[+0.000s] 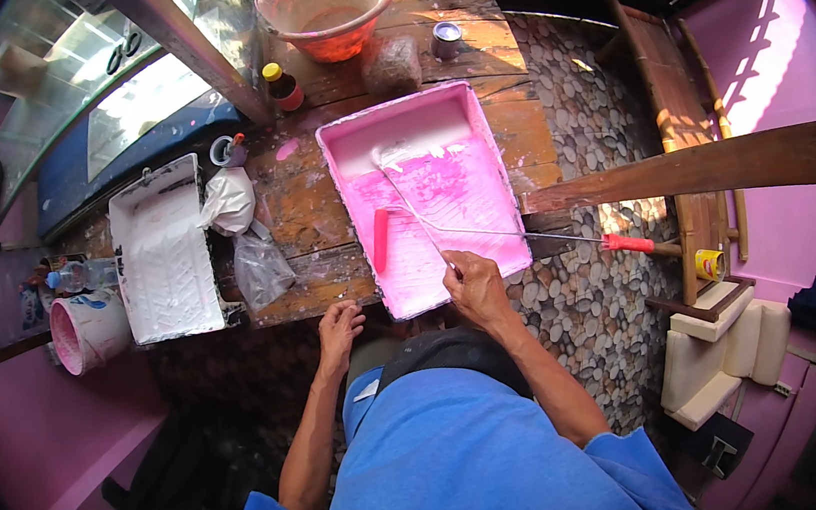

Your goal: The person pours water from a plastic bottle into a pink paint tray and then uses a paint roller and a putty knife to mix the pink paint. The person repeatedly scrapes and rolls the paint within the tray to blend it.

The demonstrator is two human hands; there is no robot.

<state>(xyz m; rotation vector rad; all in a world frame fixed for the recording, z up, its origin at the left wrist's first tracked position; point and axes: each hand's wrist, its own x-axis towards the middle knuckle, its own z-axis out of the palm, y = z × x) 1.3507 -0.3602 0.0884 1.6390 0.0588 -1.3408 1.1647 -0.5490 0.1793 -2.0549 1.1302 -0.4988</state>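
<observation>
A pink paint tray (331, 178) lies on the wooden table in front of me, with pale, whitish paint at its far end and brighter pink streaks across its middle. My right hand (478, 289) is closed round a thin rod (409, 197), whose far tip sits in the pale paint. Inside the tray rests a paint roller (382, 241) with a pink sleeve; its wire frame runs right past the tray's edge to a red grip (626, 243). By the table's near edge, left of the tray, my left hand (340, 335) is empty with fingers loosely bent and apart.
A white-coated tray (164, 248), a crumpled plastic bag (264, 268) and a paint-stained bucket (90, 332) are on the left. Farther back stand an orange basin (329, 17), a yellow-capped bottle (283, 88) and a small can (447, 40). A wooden beam (690, 167) juts out right.
</observation>
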